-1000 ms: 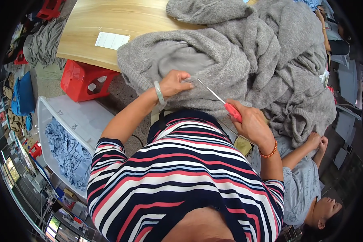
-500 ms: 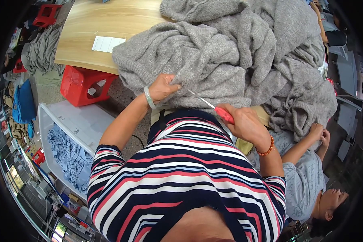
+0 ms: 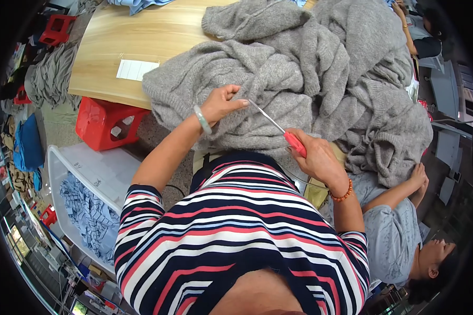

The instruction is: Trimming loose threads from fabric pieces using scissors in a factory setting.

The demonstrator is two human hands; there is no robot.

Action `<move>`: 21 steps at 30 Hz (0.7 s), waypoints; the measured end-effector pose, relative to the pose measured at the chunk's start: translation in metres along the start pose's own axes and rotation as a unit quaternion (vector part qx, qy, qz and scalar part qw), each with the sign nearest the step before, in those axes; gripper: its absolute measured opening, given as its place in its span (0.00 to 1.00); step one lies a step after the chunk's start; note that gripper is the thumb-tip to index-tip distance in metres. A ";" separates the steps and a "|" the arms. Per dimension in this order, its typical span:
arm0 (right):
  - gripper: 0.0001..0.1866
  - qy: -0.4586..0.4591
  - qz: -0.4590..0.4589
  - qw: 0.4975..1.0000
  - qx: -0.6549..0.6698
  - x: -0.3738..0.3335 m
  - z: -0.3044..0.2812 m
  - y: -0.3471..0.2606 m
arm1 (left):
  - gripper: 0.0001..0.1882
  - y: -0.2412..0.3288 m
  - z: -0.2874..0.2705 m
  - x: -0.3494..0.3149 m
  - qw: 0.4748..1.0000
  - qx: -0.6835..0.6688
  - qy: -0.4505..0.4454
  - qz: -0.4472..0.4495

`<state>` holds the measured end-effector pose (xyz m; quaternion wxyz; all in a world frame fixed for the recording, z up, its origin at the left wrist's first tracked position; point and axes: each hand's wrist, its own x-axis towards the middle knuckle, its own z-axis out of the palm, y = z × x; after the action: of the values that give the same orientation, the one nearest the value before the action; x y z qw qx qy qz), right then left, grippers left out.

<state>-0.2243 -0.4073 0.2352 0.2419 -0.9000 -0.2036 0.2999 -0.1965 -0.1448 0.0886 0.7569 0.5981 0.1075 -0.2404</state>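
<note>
My right hand (image 3: 318,157) grips the red handle of a thin tool with a long metal shaft (image 3: 268,116); its working end is too small to make out. The shaft slants up and left over a heap of grey knitted garments (image 3: 226,68). My left hand (image 3: 220,106), with a pale bangle at the wrist, hovers over the near part of the knit. Its thumb tip is by the shaft's tip, and a gap shows between thumb and forefinger. Nothing visible is held there; the undersides of the fingers are hidden.
The garments lie on a wooden table (image 3: 115,31) with a white paper strip (image 3: 136,70). Left below stand a red stool (image 3: 102,126) and a clear bin (image 3: 68,210) of blue-grey pieces. Another person (image 3: 394,226) sits close at my right, hands by the garments.
My left hand has lifted off the knit and shifted right, its thumb and forefinger parting. The tool in my right hand has tilted up slightly. The person beside me has brought their hands together.
</note>
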 end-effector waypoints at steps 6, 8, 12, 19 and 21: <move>0.18 0.001 0.034 0.999 -0.030 -0.009 -0.003 0.004 | 0.03 -0.017 0.010 0.011 0.996 0.045 0.042 0.062; 0.18 -0.027 0.036 0.998 -0.032 -0.014 -0.005 0.001 | 0.03 -0.018 0.009 0.005 0.994 0.059 0.059 0.077; 0.18 -0.025 0.032 0.999 -0.018 -0.016 -0.005 0.002 | 0.05 -0.013 0.015 -0.009 0.992 0.068 0.042 0.094; 0.18 0.003 0.028 0.999 -0.033 -0.019 -0.016 0.008 | 0.03 0.004 0.018 -0.017 0.996 -0.019 0.028 0.079; 0.18 -0.027 0.025 0.999 -0.029 -0.021 -0.019 0.003 | 0.04 0.002 0.014 -0.016 0.996 -0.052 0.038 0.068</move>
<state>-0.2266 -0.4261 0.2564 0.2022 -0.9031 -0.1962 0.3242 -0.2106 -0.1539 0.1013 0.7972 0.5723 0.1078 -0.1594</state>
